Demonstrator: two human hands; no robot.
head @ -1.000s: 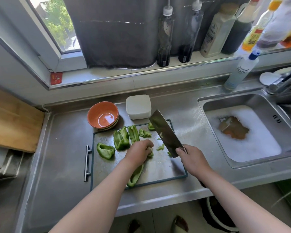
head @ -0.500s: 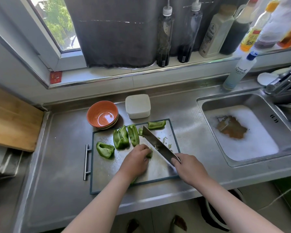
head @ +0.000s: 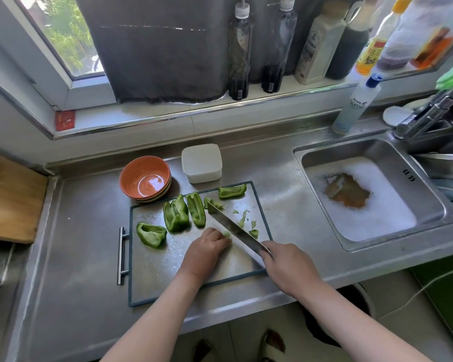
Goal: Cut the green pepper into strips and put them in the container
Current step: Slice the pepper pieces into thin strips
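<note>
A steel cutting board point(head: 154, 280) lies on the counter with several green pepper pieces point(head: 177, 214) at its far left and one piece point(head: 232, 191) at the far edge. My left hand point(head: 207, 250) is curled over a pepper piece that it mostly hides, a green end point(head: 227, 235) showing at the fingertips. My right hand point(head: 285, 265) grips the handle of a cleaver point(head: 233, 227), whose blade lies down on the board right beside my left fingertips. Small cut bits point(head: 253, 229) lie right of the blade. A closed white container point(head: 202, 163) stands behind the board.
Stacked orange bowls point(head: 145, 178) sit behind the board's left corner. A sink point(head: 364, 194) with foamy water is at the right, with a tap point(head: 429, 113) and a soap bottle point(head: 356, 105). Bottles line the windowsill. A wooden board point(head: 8, 197) lies far left.
The cleaver came down from its raised position onto the board beside my left fingertips. My left hand stayed curled on the pepper piece, and a pepper piece at the far edge came into view.
</note>
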